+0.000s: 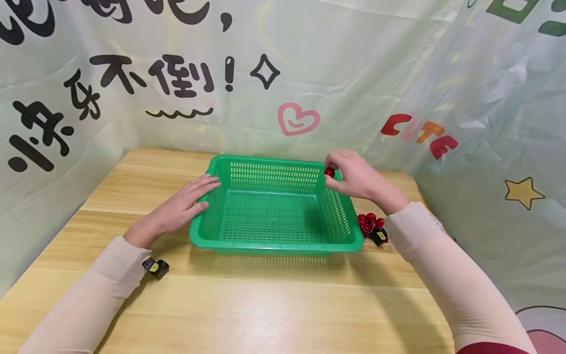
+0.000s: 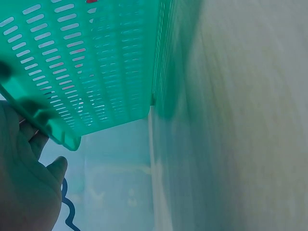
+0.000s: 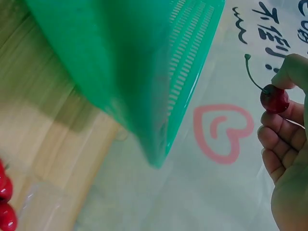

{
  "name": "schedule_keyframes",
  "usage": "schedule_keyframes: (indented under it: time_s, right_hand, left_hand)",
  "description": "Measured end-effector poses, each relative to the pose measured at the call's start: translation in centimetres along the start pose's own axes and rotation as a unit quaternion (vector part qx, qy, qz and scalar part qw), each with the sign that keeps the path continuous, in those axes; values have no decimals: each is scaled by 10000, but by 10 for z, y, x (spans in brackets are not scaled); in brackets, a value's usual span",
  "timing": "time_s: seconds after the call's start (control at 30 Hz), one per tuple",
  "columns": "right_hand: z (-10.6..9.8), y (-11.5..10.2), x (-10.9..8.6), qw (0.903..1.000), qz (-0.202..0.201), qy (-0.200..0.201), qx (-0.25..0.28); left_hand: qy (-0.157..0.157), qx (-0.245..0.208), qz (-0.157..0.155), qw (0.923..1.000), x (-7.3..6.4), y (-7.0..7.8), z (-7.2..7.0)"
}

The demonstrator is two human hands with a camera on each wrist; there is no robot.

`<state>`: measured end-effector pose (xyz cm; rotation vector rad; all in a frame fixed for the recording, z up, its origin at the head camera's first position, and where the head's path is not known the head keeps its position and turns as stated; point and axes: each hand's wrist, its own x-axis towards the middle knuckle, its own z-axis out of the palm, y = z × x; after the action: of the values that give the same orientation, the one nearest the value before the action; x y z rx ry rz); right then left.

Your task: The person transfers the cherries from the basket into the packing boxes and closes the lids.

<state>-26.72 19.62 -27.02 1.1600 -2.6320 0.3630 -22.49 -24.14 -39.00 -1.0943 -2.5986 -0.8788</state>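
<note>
A green plastic basket (image 1: 274, 247) with slotted walls stands on the wooden table, its inside bare. At the basket's left rim rests my left hand (image 1: 183, 204), fingers fairly straight along the edge; the left wrist view shows this hand (image 2: 29, 168) beside the outer wall. Over the right back corner, my right hand (image 1: 353, 174) pinches a red cherry (image 3: 275, 99) between thumb and fingers. A thin green stem sticks out from the cherry in the right wrist view. Several more cherries (image 1: 370, 221) lie in a clear tray to the right of the basket, partly behind my right forearm.
The wooden table (image 1: 265, 305) reaches to a printed cloth backdrop (image 1: 345, 73) at the back and sides. Black wrist cameras, one of them a small black device (image 1: 155, 267) at the left cuff, hang under both forearms.
</note>
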Motion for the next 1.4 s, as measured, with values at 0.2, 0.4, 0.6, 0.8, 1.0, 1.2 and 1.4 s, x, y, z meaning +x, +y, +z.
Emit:
schedule_keyframes:
  time_s: [0.2,0.4,0.6,0.8,1.0,1.2,1.4]
  right_hand:
    - [-2,14,-30,9991,330,250,109]
    - [-2,27,-62,9960,850,183,211]
    - [6,42,-95,9928,1187,40,159]
    - [21,54,-117,9881,1514,-189,174]
    - [30,60,-131,9848,1652,-490,224]
    - [38,63,-140,9831,1686,-698,153]
    - [46,66,-143,9865,1421,-816,20]
  left_hand:
    - [-16,0,34,10000,4,1,0]
    - [-31,-1,27,10000,6,3,-1]
    - [-22,-28,63,10000,9,2,-1]
    - [-11,6,25,10000,8,1,-1]
    - [-15,16,6,10000,7,1,-1]
    - [-28,36,30,10000,7,2,-2]
    - [-133,171,-85,9997,2,2,-2]
